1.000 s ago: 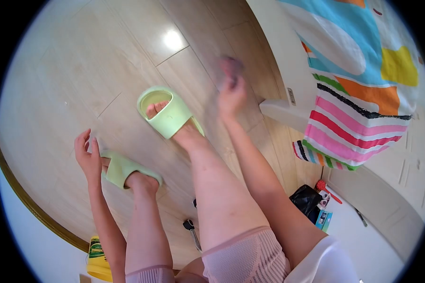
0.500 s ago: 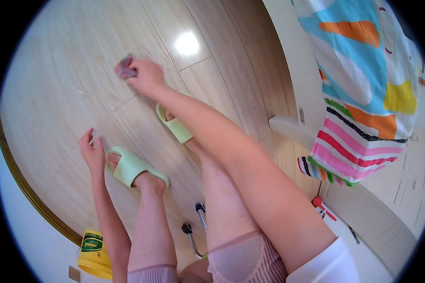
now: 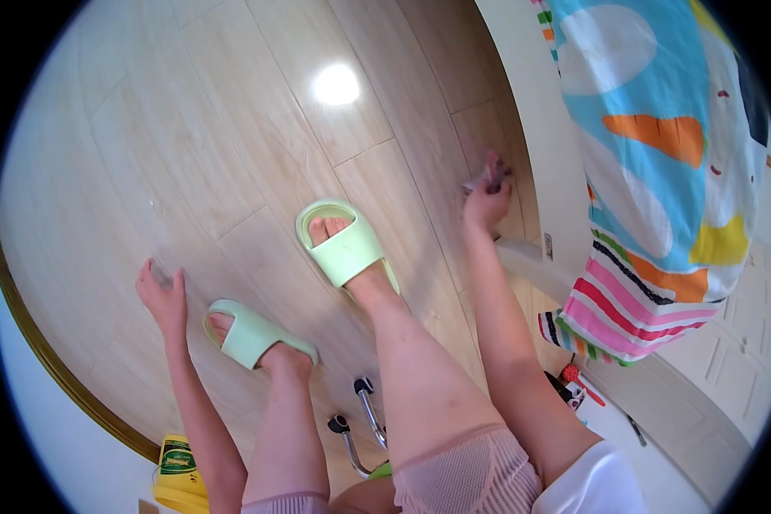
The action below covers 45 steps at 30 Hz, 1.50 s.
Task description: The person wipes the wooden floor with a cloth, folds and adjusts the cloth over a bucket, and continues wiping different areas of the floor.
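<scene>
The right hand (image 3: 487,207) holds a cloth (image 3: 494,176) (purplish, crumpled).

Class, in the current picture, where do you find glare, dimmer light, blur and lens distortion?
Head view: a round white glare on the wood-look floor, which dims toward picture right; head view: the right hand and the crumpled purplish item it holds look soft, probably from motion; head view: the golden-brown edge strip bows and the corners go black, as with a wide lens.
</scene>
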Tool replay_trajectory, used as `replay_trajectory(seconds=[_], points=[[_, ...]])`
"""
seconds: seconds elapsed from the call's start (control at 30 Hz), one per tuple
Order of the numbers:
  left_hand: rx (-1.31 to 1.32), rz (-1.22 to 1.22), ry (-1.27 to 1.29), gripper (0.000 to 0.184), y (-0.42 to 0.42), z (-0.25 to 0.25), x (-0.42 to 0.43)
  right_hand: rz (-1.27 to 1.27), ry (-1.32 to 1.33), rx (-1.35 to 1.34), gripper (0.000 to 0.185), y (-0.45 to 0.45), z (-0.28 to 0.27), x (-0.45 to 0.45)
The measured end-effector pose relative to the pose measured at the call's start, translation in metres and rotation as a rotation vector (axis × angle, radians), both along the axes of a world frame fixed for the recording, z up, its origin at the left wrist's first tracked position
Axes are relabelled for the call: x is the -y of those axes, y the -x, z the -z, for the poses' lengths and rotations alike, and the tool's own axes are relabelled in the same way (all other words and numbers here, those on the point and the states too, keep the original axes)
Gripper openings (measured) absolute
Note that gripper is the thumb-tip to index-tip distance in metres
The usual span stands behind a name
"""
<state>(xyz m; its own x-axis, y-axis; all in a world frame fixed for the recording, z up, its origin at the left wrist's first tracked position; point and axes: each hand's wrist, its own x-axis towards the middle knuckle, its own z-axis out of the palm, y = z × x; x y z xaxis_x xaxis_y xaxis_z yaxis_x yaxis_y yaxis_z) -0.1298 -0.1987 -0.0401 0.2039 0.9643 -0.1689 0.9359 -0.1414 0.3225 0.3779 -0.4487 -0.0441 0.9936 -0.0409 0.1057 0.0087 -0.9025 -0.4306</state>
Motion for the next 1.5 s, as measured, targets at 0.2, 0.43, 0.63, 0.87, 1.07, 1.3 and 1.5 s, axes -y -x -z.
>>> replay_trajectory(seconds=[0.2, 0.43, 0.63, 0.87, 1.07, 1.3, 1.5], points=[[-0.039, 0.094, -0.041, 0.069, -0.018, 0.008, -0.028, -0.18, -0.095, 0.212, 0.025, -0.009, 0.049, -0.077], [0.026, 0.112, -0.004, 0.084, -0.074, 0.006, -0.037, -0.904, -0.265, -0.319, 0.028, 0.155, 0.059, -0.283], [-0.107, 0.025, 0.091, 0.108, -0.062, 0.0, -0.041, -0.905, -0.561, -0.393, 0.025, 0.142, 0.003, -0.255], [-0.18, -0.062, 0.147, 0.115, -0.055, 0.017, -0.039, -0.137, -0.158, 0.064, 0.026, -0.012, 0.013, -0.095], [-0.212, -0.13, 0.269, 0.109, -0.075, -0.006, -0.049, -0.027, -0.203, 0.367, 0.027, -0.058, 0.073, -0.113], [-0.267, -0.131, 0.214, 0.114, -0.08, -0.008, -0.051, -0.694, -0.192, -0.127, 0.022, 0.045, 0.021, -0.314], [-0.32, -0.069, 0.138, 0.107, -0.072, 0.002, -0.051, -1.466, -0.233, -0.324, 0.021, 0.191, 0.012, -0.326]])
